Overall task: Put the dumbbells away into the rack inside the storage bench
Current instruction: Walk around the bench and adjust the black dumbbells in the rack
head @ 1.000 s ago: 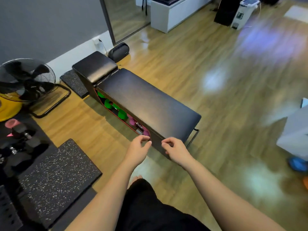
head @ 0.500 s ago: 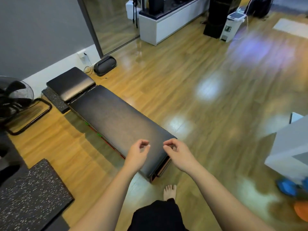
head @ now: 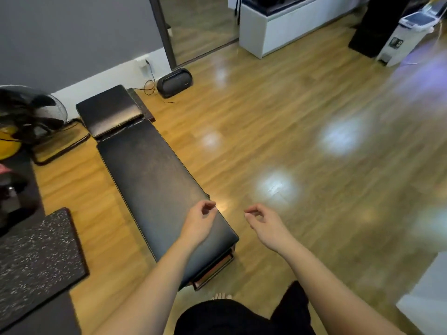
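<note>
The black padded storage bench point(head: 154, 180) lies flat on the wood floor, its lid down, running from the wall towards me. No dumbbells or rack show from this angle. My left hand point(head: 198, 223) hovers over the bench's near end, fingers loosely curled and empty. Out to the right of the bench, over bare floor, my right hand point(head: 264, 224) is also loosely curled and holds nothing. The bench's near foot frame point(head: 214, 270) sticks out below the pad.
A speckled rubber mat point(head: 36, 257) lies left of the bench. A floor fan point(head: 31, 114) and yellow object point(head: 7, 147) stand at far left. A black speaker point(head: 174, 82) sits by the wall. A white cabinet point(head: 280, 32) is behind, white furniture point(head: 428, 296) at right.
The view has swung right and above the bench, so the side opening with green and pink dumbbells is out of sight. Both hands left the bench end and moved apart.
</note>
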The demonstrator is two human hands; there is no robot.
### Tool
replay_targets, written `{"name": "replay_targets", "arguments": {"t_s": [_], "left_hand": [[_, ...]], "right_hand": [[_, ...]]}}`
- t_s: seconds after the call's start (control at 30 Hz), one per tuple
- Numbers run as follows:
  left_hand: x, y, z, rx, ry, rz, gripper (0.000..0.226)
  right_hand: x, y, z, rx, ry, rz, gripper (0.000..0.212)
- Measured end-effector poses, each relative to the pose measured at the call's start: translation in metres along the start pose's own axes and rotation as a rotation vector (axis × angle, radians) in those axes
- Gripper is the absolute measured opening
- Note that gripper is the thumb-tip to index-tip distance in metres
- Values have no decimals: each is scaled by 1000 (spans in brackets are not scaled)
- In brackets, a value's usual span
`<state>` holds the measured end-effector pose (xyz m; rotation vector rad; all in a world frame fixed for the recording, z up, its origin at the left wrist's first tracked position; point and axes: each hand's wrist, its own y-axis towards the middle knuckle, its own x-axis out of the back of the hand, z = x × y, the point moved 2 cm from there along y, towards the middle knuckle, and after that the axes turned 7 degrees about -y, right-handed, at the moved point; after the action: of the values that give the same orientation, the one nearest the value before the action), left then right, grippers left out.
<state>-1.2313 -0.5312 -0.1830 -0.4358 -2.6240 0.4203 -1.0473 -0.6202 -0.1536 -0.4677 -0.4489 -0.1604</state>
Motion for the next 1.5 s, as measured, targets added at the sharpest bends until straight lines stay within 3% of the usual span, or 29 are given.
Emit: {"name": "replay_targets", "arguments": {"t_s": [0.27,0.5,0.73,1.03,1.2,1.33,1.5], "left_hand": [[-110,27,-52,183,-140,-250,14],[-170,34,-103,295,-235,-407,12],[-173,107,-115,361,-337,-615,13],[-157,255,-136,432,-507,-703,8],[-129,304,-157,439,-527,-796,8],[-112,332,-158,486,-580,-916,10],[-109,357,-146,581,-656,-1178,10]], "right_hand": [[125,89,-53,82,-123,222,6],[200,154,-31,201,-255,377,14],[194,241,-1,326,-351,577,17],[213,383,64,356,-527,680,18],[189,450,110,326,-462,672,12],[158,485,143,392,-494,832,7],[113,539,169,471,-573,1053,9]]}}
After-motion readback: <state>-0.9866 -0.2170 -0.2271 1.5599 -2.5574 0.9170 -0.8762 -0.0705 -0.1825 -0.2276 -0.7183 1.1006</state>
